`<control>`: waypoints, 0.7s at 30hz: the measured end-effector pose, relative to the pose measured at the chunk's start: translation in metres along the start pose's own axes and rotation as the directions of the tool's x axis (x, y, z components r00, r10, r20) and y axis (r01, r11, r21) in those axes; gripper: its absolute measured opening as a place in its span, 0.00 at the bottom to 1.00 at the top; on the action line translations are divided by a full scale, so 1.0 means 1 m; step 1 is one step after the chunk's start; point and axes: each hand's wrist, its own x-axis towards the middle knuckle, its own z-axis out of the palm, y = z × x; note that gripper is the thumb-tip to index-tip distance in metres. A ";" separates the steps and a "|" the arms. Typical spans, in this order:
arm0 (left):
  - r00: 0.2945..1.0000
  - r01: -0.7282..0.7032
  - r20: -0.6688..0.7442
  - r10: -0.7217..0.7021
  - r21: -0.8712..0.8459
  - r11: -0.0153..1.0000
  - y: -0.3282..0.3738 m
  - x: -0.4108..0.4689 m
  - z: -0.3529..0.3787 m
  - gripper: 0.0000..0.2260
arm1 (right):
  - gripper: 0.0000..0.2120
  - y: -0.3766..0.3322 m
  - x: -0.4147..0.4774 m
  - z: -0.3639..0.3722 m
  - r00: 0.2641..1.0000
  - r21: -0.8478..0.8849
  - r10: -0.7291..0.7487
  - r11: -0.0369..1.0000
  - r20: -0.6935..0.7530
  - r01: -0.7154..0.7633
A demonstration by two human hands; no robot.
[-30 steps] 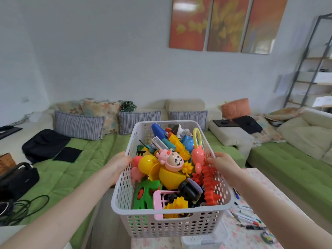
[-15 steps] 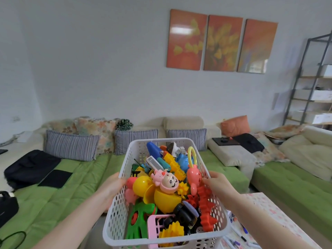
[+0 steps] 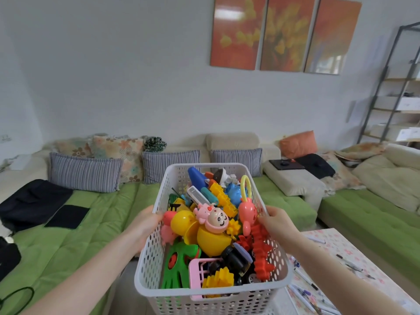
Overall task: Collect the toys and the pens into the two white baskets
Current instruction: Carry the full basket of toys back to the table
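Note:
I hold a white perforated basket point(image 3: 156, 251) up in front of me, full of colourful plastic toys point(image 3: 211, 226). My left hand point(image 3: 145, 226) grips its left wall and my right hand point(image 3: 277, 226) grips its right wall, fingers curled over the rim. Several pens point(image 3: 304, 278) lie on the floral table point(image 3: 363, 253) at the lower right, partly hidden by the basket. I see only this one basket.
A green L-shaped sofa point(image 3: 91, 214) with striped cushions point(image 3: 84, 171) lies ahead and to the right. Black bags point(image 3: 29, 201) rest on its left part. A metal shelf point(image 3: 395, 92) stands at the far right. A black cable point(image 3: 16, 296) loops at lower left.
The view tilted up and then settled. The basket stays gripped by both hands and sits slightly lower and closer in the view than a second ago.

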 end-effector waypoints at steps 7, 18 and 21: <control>0.999 0.020 -0.030 -0.018 0.040 0.999 -0.036 0.029 0.001 0.15 | 0.09 0.027 0.017 0.031 1.000 -0.067 0.006 0.998 -0.022 -0.007; 0.994 0.097 -0.069 -0.086 0.177 0.979 -0.140 0.055 0.022 0.15 | 0.08 0.117 0.046 0.077 0.999 -0.180 0.050 0.983 0.004 -0.049; 0.993 0.111 -0.065 -0.102 0.160 0.981 -0.169 0.055 0.035 0.14 | 0.11 0.141 0.047 0.089 0.997 -0.265 0.067 0.963 0.036 -0.056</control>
